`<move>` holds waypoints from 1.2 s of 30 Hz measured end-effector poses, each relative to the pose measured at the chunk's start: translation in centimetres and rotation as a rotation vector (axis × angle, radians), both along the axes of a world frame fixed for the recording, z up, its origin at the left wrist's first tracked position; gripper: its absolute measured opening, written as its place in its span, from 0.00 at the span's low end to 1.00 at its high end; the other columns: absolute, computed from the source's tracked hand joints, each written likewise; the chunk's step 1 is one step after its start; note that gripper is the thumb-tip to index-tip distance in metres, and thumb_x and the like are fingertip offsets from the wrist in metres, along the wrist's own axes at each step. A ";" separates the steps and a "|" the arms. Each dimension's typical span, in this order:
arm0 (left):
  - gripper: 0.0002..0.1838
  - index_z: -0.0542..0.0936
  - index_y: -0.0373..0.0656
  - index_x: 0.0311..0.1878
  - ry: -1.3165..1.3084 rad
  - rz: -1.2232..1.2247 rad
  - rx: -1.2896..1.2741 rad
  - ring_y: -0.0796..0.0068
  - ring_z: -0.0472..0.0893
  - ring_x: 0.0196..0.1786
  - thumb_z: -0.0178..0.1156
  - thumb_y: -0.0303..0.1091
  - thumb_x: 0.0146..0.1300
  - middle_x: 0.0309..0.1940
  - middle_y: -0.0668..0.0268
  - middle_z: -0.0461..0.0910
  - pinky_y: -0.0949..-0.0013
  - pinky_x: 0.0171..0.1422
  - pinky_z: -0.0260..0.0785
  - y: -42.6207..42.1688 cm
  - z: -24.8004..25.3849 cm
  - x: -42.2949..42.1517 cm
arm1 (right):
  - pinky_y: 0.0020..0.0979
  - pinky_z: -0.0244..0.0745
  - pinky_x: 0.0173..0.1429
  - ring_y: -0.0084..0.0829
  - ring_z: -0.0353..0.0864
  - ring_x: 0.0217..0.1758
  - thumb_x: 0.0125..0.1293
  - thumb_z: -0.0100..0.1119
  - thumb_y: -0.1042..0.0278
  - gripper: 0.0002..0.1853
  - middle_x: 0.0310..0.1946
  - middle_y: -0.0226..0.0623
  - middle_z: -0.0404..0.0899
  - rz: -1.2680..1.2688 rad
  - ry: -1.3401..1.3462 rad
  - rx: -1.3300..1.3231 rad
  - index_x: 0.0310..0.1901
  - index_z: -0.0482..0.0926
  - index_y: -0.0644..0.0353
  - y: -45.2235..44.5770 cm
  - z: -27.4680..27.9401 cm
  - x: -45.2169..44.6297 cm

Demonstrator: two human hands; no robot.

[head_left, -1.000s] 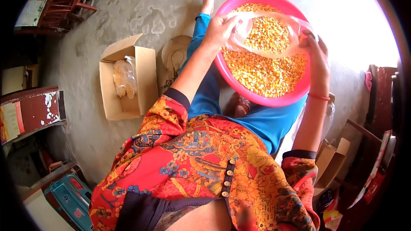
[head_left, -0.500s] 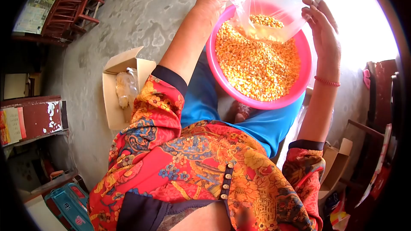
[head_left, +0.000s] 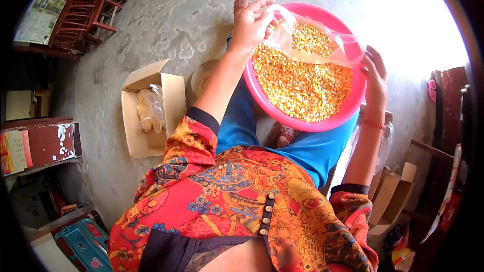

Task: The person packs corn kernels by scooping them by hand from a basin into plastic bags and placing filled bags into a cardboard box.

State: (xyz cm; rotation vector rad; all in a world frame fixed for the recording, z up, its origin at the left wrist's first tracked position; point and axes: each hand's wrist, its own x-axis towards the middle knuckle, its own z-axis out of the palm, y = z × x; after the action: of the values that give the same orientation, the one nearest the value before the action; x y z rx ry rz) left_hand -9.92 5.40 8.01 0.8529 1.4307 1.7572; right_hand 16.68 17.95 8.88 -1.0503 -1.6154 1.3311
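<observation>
A pink basin (head_left: 248, 81) full of yellow corn kernels (head_left: 307, 93) rests across my lap. Over its far part stretches a clear plastic bag (head_left: 285, 38), its mouth spread wide above the kernels. My left hand (head_left: 249, 27) pinches the bag's left edge between thumb and fingers at the basin's upper left rim. At the right rim, the fingers of my right hand (head_left: 375, 73) are bent round the bag's other end; the fingertips are partly hidden.
An open cardboard box (head_left: 174, 90) holding filled plastic bags (head_left: 150, 108) stands on the floor to the left. Another open box (head_left: 390, 199) is at lower right. Wooden chairs (head_left: 96, 12) line the upper left, and a teal case (head_left: 80, 244) lies lower left.
Both hands have come down nearer the basin. The raised bag has lowered with them and spread across the kernels. My right fingers, apart before, have closed on the bag's edge.
</observation>
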 end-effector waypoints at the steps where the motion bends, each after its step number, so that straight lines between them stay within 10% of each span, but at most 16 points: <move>1: 0.15 0.73 0.39 0.53 0.020 0.034 0.019 0.91 0.68 0.21 0.55 0.28 0.63 0.27 0.71 0.76 0.87 0.24 0.60 -0.2 0.1 0.5 | 0.22 0.69 0.43 0.21 0.74 0.37 0.62 0.55 0.65 0.14 0.38 0.30 0.78 -0.098 0.033 0.019 0.48 0.76 0.61 -0.3 -0.4 0.6; 6: 0.25 0.70 0.37 0.56 0.557 0.270 0.067 0.84 0.74 0.33 0.65 0.31 0.55 0.34 0.70 0.78 0.79 0.38 0.69 1.1 -5.6 -0.4 | 0.28 0.72 0.36 0.28 0.76 0.28 0.57 0.59 0.70 0.07 0.27 0.36 0.79 0.131 -0.468 0.327 0.38 0.78 0.60 0.5 -8.4 4.3; 10: 0.20 0.78 0.35 0.45 0.494 0.041 -0.148 0.76 0.79 0.35 0.66 0.37 0.52 0.31 0.64 0.81 0.73 0.43 0.71 -0.1 -5.3 -0.1 | 0.47 0.74 0.42 0.50 0.78 0.39 0.56 0.56 0.62 0.13 0.41 0.47 0.75 0.177 -0.905 0.417 0.42 0.71 0.55 -4.7 -9.7 0.0; 20: 0.07 0.77 0.38 0.40 -0.110 0.071 0.065 0.83 0.77 0.29 0.56 0.28 0.61 0.28 0.70 0.78 0.79 0.32 0.70 0.5 -3.5 1.8 | 0.47 0.74 0.34 0.50 0.80 0.31 0.62 0.50 0.62 0.10 0.26 0.49 0.78 0.523 -0.924 0.525 0.34 0.71 0.61 -10.6 -11.7 -6.4; 24: 0.09 0.76 0.38 0.44 -0.181 0.087 0.018 0.83 0.76 0.34 0.57 0.28 0.60 0.35 0.69 0.78 0.79 0.39 0.70 0.5 -3.9 1.8 | 0.38 0.69 0.23 0.41 0.74 0.17 0.64 0.48 0.62 0.10 0.18 0.45 0.75 0.449 -0.370 0.358 0.34 0.74 0.59 -9.4 -14.0 -6.0; 26: 0.05 0.78 0.39 0.39 -0.168 0.120 -0.020 0.84 0.76 0.32 0.56 0.28 0.60 0.32 0.68 0.78 0.80 0.33 0.69 0.3 -3.8 2.3 | 0.22 0.56 0.15 0.21 0.61 0.11 0.66 0.47 0.62 0.10 0.19 0.31 0.71 0.441 -0.089 -0.787 0.36 0.74 0.58 -9.0 -8.8 -5.7; 27: 0.06 0.78 0.39 0.39 -0.234 0.110 0.052 0.84 0.76 0.33 0.57 0.27 0.59 0.33 0.68 0.78 0.80 0.36 0.69 0.1 -2.9 3.1 | 0.13 0.44 0.15 0.10 0.50 0.13 0.67 0.46 0.62 0.09 0.22 0.25 0.66 0.448 0.117 -0.903 0.38 0.72 0.57 -9.2 -7.8 -5.4; 36: 0.14 0.76 0.37 0.48 -0.143 0.061 0.152 0.81 0.78 0.40 0.59 0.31 0.60 0.38 0.66 0.79 0.77 0.47 0.71 0.8 -4.5 3.1 | 0.17 0.49 0.16 0.14 0.56 0.15 0.67 0.46 0.63 0.08 0.22 0.29 0.69 0.435 0.692 -0.813 0.36 0.71 0.58 -7.5 -2.2 -7.5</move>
State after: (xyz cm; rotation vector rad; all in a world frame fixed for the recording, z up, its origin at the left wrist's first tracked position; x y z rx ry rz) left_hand -6.79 6.20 3.53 0.7515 1.2550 1.9517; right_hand 9.14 10.48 6.64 -0.5237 -0.7803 2.4237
